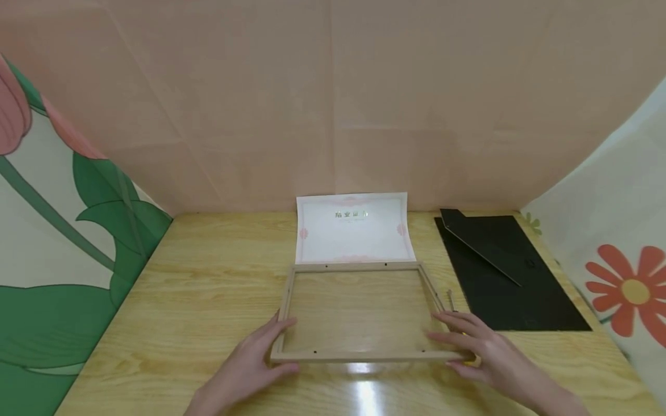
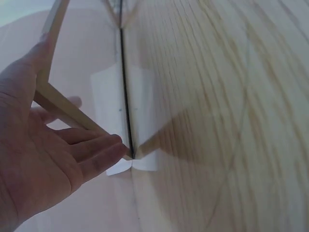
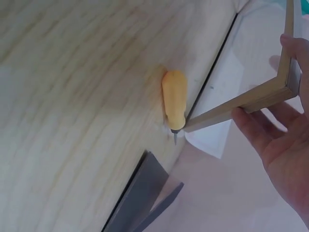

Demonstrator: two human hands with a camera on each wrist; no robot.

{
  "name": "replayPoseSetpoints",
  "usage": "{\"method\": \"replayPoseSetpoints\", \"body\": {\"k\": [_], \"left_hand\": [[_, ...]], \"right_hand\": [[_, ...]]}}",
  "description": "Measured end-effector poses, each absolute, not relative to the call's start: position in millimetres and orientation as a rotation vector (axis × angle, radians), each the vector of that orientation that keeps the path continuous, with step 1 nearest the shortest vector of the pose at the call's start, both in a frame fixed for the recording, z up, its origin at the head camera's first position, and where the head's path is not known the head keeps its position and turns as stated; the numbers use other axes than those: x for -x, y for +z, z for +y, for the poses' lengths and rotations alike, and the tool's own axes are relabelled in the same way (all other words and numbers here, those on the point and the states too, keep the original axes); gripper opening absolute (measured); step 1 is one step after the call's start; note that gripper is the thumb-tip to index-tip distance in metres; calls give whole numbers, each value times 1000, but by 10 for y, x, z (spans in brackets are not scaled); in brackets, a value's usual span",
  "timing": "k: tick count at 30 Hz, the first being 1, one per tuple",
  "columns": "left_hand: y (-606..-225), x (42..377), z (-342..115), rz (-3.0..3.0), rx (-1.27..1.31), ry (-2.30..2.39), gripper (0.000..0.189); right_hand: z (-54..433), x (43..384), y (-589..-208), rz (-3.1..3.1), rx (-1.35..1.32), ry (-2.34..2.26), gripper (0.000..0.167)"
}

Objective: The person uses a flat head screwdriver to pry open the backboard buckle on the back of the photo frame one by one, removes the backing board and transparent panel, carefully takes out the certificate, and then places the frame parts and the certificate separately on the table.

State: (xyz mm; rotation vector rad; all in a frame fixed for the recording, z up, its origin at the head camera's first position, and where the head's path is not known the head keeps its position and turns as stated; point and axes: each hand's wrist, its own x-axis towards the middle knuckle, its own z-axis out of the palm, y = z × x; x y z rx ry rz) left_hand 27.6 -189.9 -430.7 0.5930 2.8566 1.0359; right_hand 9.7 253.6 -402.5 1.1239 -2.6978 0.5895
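Observation:
Both hands hold a light wooden picture frame by its two near corners. The left hand grips the left side, thumb at the front bar and fingers along the side bar. On the opposite corner, the right hand has its thumb under the front bar and its fingers over the side. In the right wrist view the frame's side bar slopes up from the table toward that hand, so the near edge is raised. Wood grain shows through the frame's middle, and small dark dots mark its bars.
Behind the frame lies a white printed certificate. To the right is a black backing board with its stand leg lifted. A yellow-handled screwdriver lies beside the frame's right side. Cloth walls surround the wooden table.

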Motion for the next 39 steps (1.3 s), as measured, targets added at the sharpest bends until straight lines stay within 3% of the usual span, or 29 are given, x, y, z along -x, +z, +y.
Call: {"method": "replayPoseSetpoints", "body": {"k": [4, 8, 12, 19, 23, 31, 39], "left_hand": [[-4302, -283, -1898, 2872, -582, 1031, 75], [-4291, -299, -1889, 2826, -482, 1081, 89], [-4275, -311, -1877, 2767, -401, 1159, 101], [-4256, -312, -1852, 2697, -385, 1246, 99], [-4247, -317, -1839, 2599, -335, 1378, 100], [-4176, -294, -1821, 2283, -159, 1690, 105], [-4145, -261, -1860, 1872, 25, 1956, 89]], "right_hand": [[2495, -166, -4045, -2730, -964, 676, 73], [2448, -249, -4098, -2731, -747, 1023, 83], [2389, -307, -4169, -2666, -537, 1459, 82], [2312, -359, -4247, -2492, -282, 1997, 80], [2303, -373, -4243, -2511, -140, 2068, 72], [2303, -373, -4235, -2411, -158, 2269, 72], [2313, -332, -4143, -2510, 171, 2369, 76]]}}
